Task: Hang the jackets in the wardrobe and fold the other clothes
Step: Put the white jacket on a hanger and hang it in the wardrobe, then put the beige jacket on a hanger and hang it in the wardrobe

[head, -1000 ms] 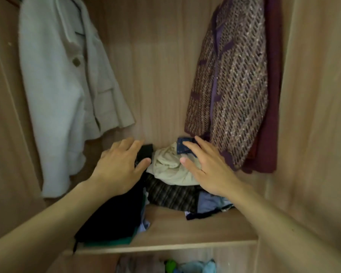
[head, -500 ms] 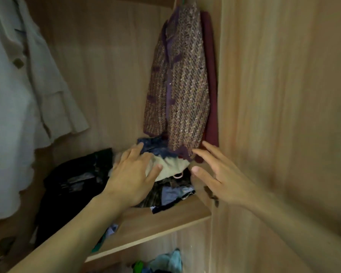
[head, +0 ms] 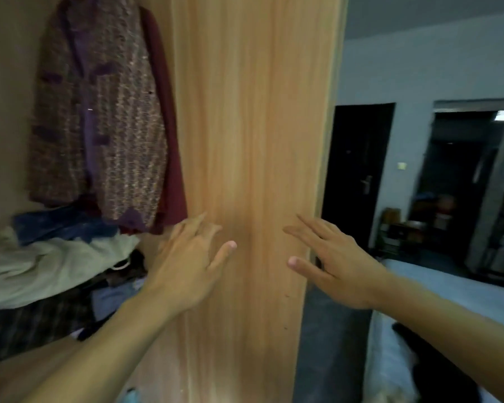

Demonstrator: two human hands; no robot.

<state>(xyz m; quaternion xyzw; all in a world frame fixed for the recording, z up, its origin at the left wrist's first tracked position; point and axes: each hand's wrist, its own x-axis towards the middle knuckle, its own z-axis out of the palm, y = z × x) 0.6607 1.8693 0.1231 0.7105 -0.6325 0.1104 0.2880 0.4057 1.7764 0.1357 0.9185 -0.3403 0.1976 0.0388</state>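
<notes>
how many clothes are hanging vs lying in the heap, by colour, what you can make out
Hanging: 2, purple-brown tweed woven jacket, maroon garment behind it.
Heap: 3 told apart, blue denim piece, cream crumpled cloth, dark plaid fabric; more hidden.
Total: 5.

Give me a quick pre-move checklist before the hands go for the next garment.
1. Left hand empty: ok, fingers straight, holding nothing.
2. Right hand empty: ok, fingers spread in front of the wardrobe panel.
3. Tweed jacket hung: ok, hanging beside the panel.
4. Clothes pile folded: not ok, crumpled on the shelf.
5. Dark garment on the bed: cannot tell what it is.
</notes>
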